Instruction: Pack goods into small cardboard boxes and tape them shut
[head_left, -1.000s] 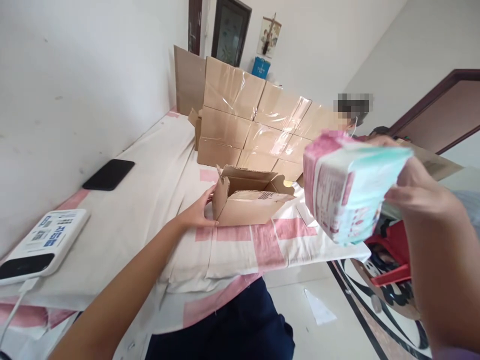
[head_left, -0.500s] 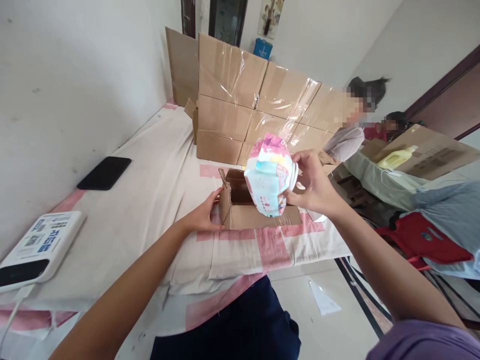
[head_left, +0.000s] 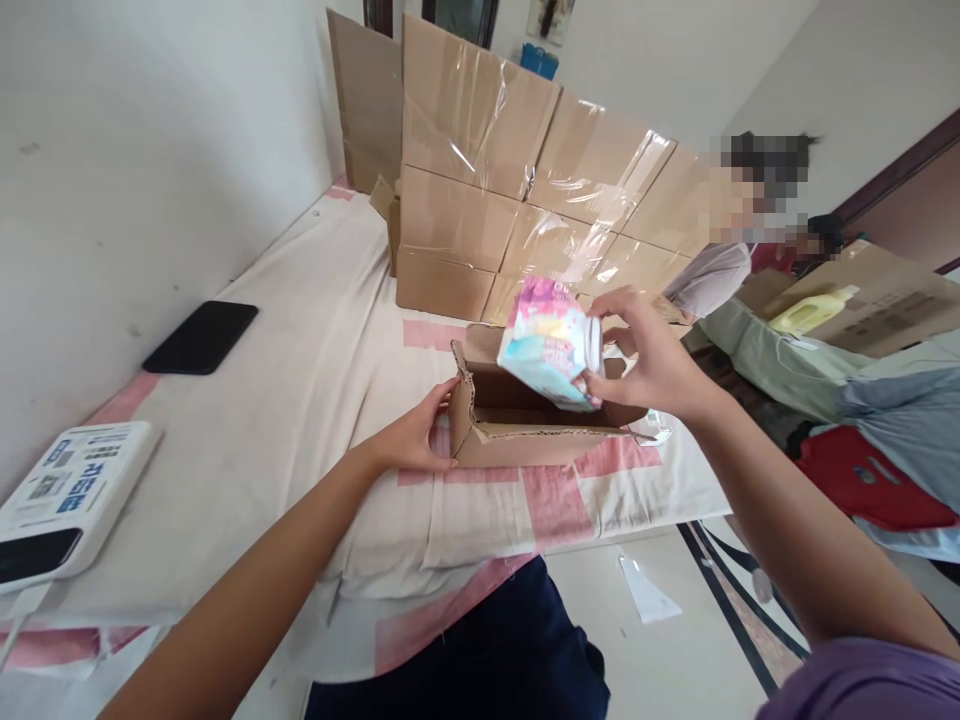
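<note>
An open cardboard box (head_left: 517,447) lies on the cloth-covered table in front of me, its torn flaps sticking up. My left hand (head_left: 420,428) grips the box's left end, fingers behind it and thumb at the front. Over the opening, my right hand (head_left: 649,360) holds a pink, white and light-blue printed package (head_left: 546,345) by its white, cap-like end. The package is tilted, with its lower part just inside the box. My right fingers and thumb are closed around the white end on its right side.
Taped cartons (head_left: 480,120) stand stacked behind the box. A black phone (head_left: 202,338) and a white device (head_left: 82,490) with a cable lie left. To the right are two people, a yellow bottle (head_left: 814,312) and a red chair (head_left: 870,480). Paper (head_left: 649,590) lies on the floor.
My right hand has lowered the package into the box's opening and turned it slightly. The box's near flap has shifted, so its inside shows more. My left hand stays on the box.
</note>
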